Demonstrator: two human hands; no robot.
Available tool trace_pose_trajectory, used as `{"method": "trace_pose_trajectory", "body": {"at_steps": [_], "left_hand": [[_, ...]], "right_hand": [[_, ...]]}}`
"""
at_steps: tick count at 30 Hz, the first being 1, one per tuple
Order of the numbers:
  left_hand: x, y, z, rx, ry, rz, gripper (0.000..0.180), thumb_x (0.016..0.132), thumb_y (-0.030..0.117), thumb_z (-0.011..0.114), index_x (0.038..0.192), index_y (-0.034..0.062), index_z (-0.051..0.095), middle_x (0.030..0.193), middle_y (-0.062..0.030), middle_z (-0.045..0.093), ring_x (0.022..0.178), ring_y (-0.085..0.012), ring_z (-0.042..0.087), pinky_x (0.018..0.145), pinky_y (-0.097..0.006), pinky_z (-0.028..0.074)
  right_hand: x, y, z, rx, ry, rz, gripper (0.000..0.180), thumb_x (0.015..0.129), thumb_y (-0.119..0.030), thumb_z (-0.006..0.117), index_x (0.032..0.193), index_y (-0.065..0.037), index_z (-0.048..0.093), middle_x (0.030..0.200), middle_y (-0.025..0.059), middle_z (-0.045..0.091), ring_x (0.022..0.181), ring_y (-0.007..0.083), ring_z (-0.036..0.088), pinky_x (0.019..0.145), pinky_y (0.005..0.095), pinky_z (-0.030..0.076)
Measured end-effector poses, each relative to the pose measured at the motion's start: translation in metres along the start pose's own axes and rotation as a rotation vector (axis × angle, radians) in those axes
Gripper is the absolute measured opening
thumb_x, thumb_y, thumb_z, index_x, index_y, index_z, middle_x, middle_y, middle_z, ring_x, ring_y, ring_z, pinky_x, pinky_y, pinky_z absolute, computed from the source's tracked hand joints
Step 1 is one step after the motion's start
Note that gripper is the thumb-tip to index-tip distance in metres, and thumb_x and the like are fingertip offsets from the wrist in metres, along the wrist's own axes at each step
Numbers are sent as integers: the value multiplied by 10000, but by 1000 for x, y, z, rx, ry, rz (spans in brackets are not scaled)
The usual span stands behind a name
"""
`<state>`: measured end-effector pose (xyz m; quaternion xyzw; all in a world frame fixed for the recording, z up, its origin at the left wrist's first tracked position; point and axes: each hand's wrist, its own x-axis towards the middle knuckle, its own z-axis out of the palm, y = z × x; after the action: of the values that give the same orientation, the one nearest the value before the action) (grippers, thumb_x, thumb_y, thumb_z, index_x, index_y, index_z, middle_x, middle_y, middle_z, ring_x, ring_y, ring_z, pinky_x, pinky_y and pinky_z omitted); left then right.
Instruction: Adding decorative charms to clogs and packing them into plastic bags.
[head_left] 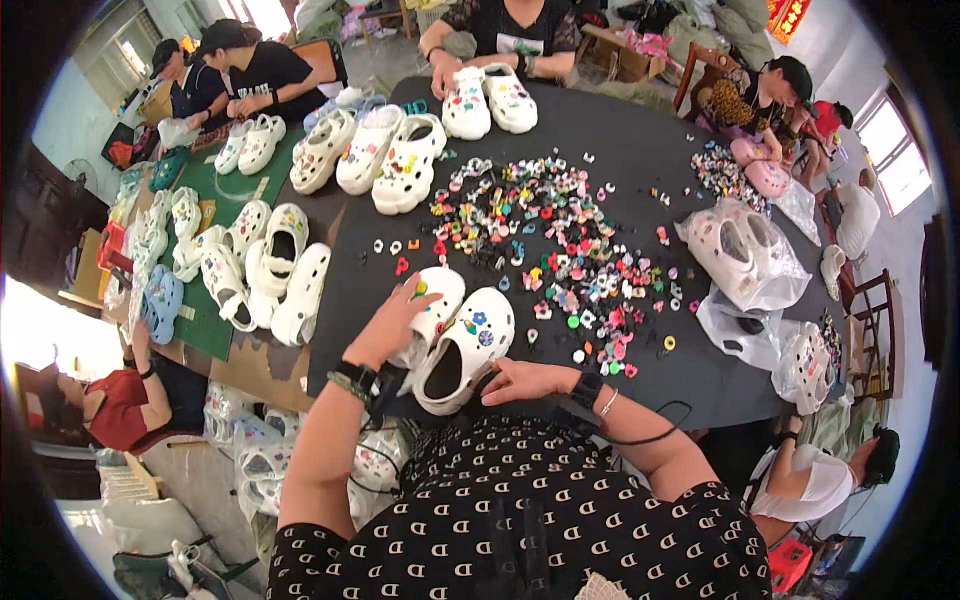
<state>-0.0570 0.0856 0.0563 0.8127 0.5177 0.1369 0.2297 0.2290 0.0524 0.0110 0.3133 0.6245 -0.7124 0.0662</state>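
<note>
Two white clogs stand side by side at the table's near edge, toes pointing away. Colourful charms, a blue flower among them, sit on the right clog (477,330); the left clog (436,316) is partly covered by my hand. My left hand (395,325) grips that left clog from its outer side, fingers over the upper and the thumb hidden. Close beside the right clog's heel, my right hand (525,381) is open with its fingers stretched toward it. Whether those fingertips touch the clog I cannot tell. Beyond the pair lies a wide spread of loose shoe charms (570,240).
Finished-looking white clogs (410,165) stand on the dark table (385,290) at the far left, more on a green mat (215,320). Bagged clogs (745,255) lie at right. Across the table a person (515,40) sits behind another pair; several co-workers sit around.
</note>
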Motion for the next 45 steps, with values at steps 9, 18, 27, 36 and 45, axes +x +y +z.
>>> {"method": "trace_pose_trajectory", "body": {"at_steps": [9,18,27,36,45], "left_hand": [[6,0,-6,322,-17,-179,718,632,-37,657,1294,219,550,1407,-211,421,1173,-343,528,978,-449,420],[-11,10,3,361,278,-283,442,714,104,602,1155,76,613,1171,-162,576,1081,-347,544,899,-473,436],[-31,51,0,199,574,-256,218,840,33,536,1049,16,597,918,-158,596,756,-315,610,662,-418,491],[-68,80,28,-1092,75,-766,291,929,206,588,1114,-19,589,1018,-94,648,919,-162,621,815,-279,487],[-31,63,83,-1728,36,-635,408,951,242,573,1262,-17,526,1217,-103,604,1082,-197,597,932,-328,479]], "right_hand": [[24,-4,31,-260,-179,-129,775,868,-470,636,1335,87,368,1267,211,569,1114,248,586,939,317,455],[-28,22,13,-90,49,-89,612,871,-428,642,1245,40,517,1160,182,629,1049,253,617,883,339,495],[-55,47,1,-312,609,-19,259,809,-257,686,897,-18,639,811,139,667,766,280,657,690,363,508],[-39,45,-37,-445,929,-40,289,787,-207,716,901,-33,515,821,129,576,790,326,585,688,423,475],[10,44,-41,-719,961,30,418,756,-218,746,1020,-12,496,945,224,581,838,403,619,691,462,519]]}}
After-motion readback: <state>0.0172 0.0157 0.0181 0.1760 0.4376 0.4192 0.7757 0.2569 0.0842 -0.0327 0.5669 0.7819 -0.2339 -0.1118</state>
